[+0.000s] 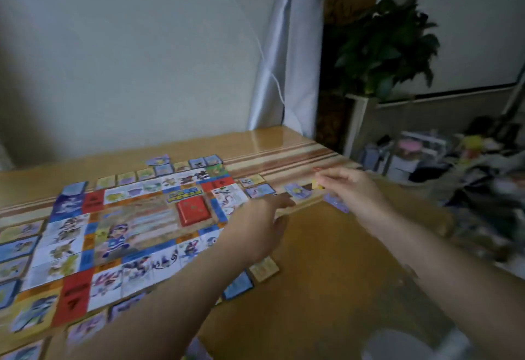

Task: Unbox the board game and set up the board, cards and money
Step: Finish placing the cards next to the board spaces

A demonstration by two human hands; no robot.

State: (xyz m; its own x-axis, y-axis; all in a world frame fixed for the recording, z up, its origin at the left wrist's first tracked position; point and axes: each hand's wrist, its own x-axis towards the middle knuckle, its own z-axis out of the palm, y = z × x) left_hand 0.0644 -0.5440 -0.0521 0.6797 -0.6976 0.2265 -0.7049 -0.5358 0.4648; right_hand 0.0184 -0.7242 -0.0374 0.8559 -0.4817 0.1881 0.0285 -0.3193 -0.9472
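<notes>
Board (pixel 133 226) flat on table (pixel 326 246), ringed by cards (pixel 260 190): thin, light, likely slippery, best lifted by edges; left hand (pixel 255 231) spread, right hand (pixel 349 189) pinching small yellow piece (pixel 316 185).

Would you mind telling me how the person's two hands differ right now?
The left hand reaches palm down, fingers loosely open, holding nothing; the right hand pinches a small yellow piece. The left hovers by the colourful game board; the right is beyond it. Both are bare.
</notes>
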